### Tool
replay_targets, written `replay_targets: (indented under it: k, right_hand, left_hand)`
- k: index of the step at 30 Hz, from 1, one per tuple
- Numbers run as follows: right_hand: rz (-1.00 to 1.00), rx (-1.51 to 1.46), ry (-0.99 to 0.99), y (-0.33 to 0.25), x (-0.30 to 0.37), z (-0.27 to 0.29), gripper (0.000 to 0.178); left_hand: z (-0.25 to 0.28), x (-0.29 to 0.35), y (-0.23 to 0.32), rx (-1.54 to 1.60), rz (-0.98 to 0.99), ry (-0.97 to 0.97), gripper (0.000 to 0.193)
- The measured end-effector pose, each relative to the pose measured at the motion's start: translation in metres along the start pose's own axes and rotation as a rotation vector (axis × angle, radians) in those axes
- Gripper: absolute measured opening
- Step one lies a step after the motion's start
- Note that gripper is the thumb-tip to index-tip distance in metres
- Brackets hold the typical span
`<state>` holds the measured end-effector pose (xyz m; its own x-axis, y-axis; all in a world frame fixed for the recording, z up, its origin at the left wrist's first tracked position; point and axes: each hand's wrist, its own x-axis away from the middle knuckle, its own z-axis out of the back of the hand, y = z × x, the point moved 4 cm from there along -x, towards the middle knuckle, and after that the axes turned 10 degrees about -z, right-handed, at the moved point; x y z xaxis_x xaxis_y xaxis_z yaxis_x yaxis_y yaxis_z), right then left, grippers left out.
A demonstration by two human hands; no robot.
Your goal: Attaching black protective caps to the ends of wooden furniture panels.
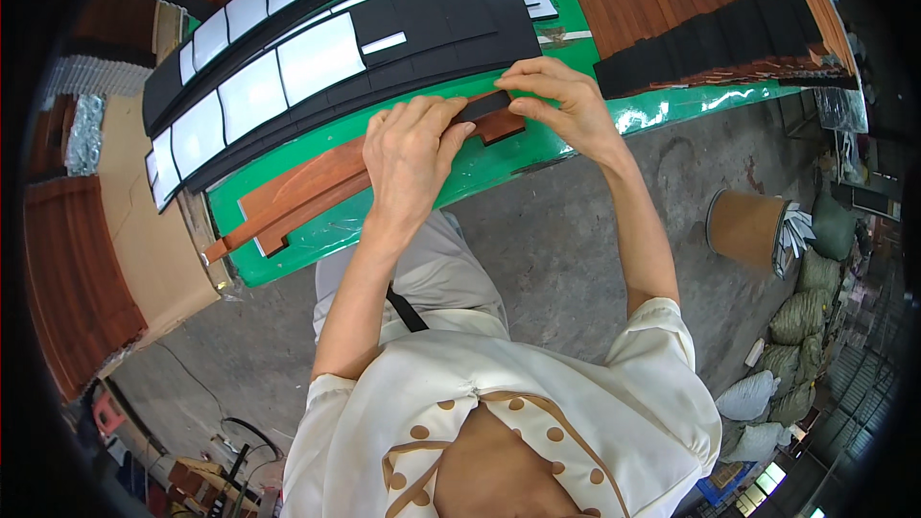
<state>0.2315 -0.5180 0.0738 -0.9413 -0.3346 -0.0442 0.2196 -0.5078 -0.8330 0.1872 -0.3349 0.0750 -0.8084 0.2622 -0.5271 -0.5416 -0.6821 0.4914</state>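
Observation:
Lying on the green table top (pixel 235 259) near its front edge is a long reddish-brown wooden strip (pixel 302 182), with a narrower brown piece along it. My left hand (pixel 411 149) is closed over this strip near its middle, thumb pointing toward a small black pad (pixel 487 106). That pad sits on the strip's right end. My right hand (pixel 566 107) pinches at the pad's far right corner, thumb and fingertips close together. Behind my hands lie black sheets (pixel 432 24) with white rectangular pieces (pixel 317 59) on them.
Stacked brown slats with black ends (pixel 691 0) stand at the back right. More brown slats (pixel 82 269) and tan cardboard (pixel 144 221) are on the left. A brown drum (pixel 743 230) stands on the concrete floor (pixel 576 259), with filled sacks (pixel 801 312) beyond it.

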Motion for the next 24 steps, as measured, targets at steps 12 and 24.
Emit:
replay_targets:
  k: [12, 24]
  right_hand:
    - [0.029, 0.008, 0.070, -0.002, 0.003, -0.007, 0.015]
    - [0.060, 0.026, 0.137, -0.002, 0.008, -0.015, 0.020]
  left_hand:
    - [-0.002, 0.000, 0.002, -0.027, -0.040, 0.032, 0.019]
    - [-0.004, 0.001, 0.005, -0.164, -0.182, 0.081, 0.029]
